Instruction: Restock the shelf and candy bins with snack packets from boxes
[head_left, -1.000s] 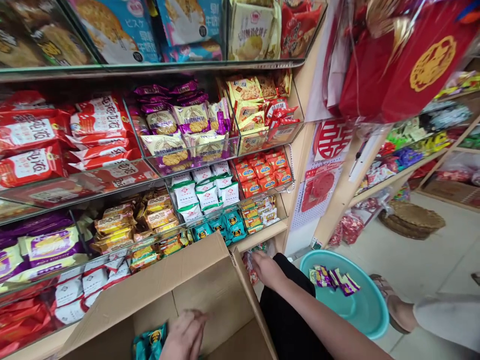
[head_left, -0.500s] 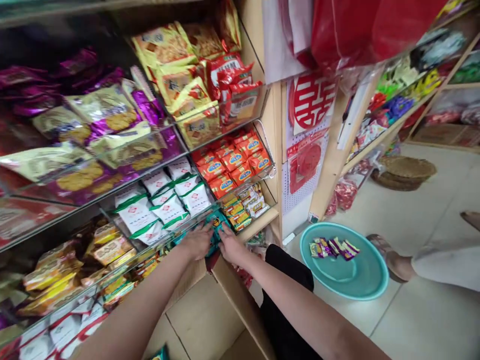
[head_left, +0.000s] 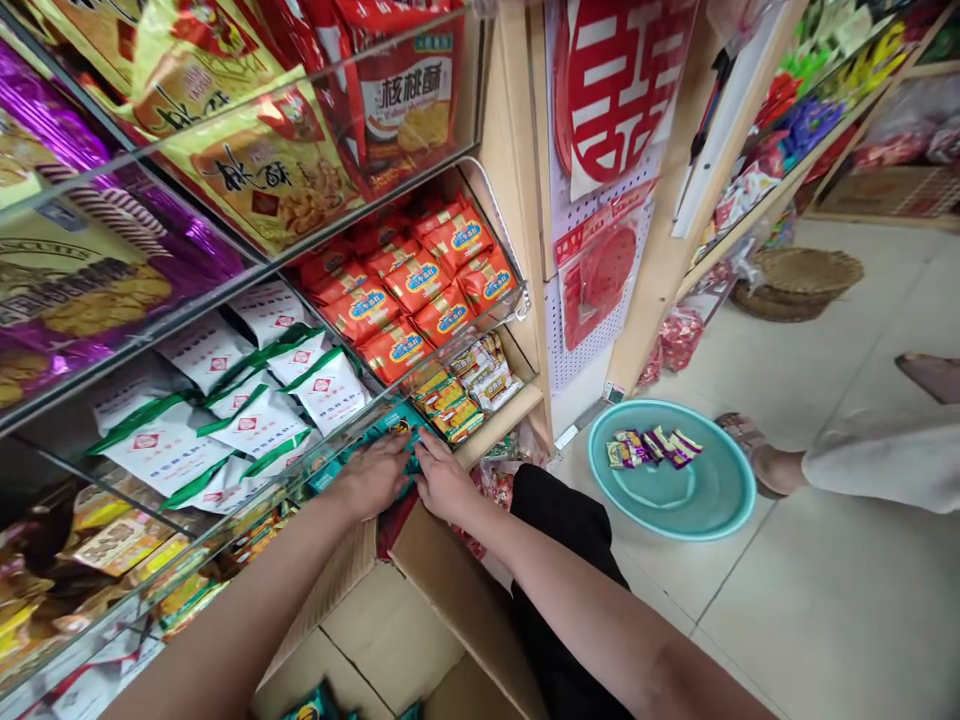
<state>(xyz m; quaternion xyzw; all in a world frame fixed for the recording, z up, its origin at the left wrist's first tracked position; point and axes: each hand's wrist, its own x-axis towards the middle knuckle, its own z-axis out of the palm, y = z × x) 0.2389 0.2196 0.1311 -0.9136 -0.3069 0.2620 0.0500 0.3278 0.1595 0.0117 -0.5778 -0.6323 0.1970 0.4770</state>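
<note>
At the bottom centre of the frame, cardboard box (head_left: 465, 610): open at the top, with a few teal packets (head_left: 311, 705) inside, cut off by the lower edge.
Black-clad knee (head_left: 562, 540): just right of the box, behind the right forearm.
Left hand (head_left: 379, 475): near the centre, open, fingers stretched forward over the shelf packets. A second ago it was down in the box; now the work seems to have moved to the shelf.
Right hand (head_left: 446, 480): close beside the left, also open, fingers pointing up the frame. It was away from the packets then and touches them now. Together the two look to be pressing or settling the packets; whether one is pinched between them, I can't tell.
Teal shelf packets (head_left: 396, 415): at the centre, under and just beyond the fingertips; shiny, small, dark print on a gold spot, half covered.
White packets (head_left: 255, 420): green-edged, left of the hands.
Orange-red packets (head_left: 412, 285): stacked in rows, above centre.
Turquoise basin (head_left: 724, 480): on the floor at right, holding purple-and-cream packets (head_left: 652, 447).
Another person's foot (head_left: 776, 470): beside the basin.
Woven baskets (head_left: 806, 280): farther back, upper right.
</note>
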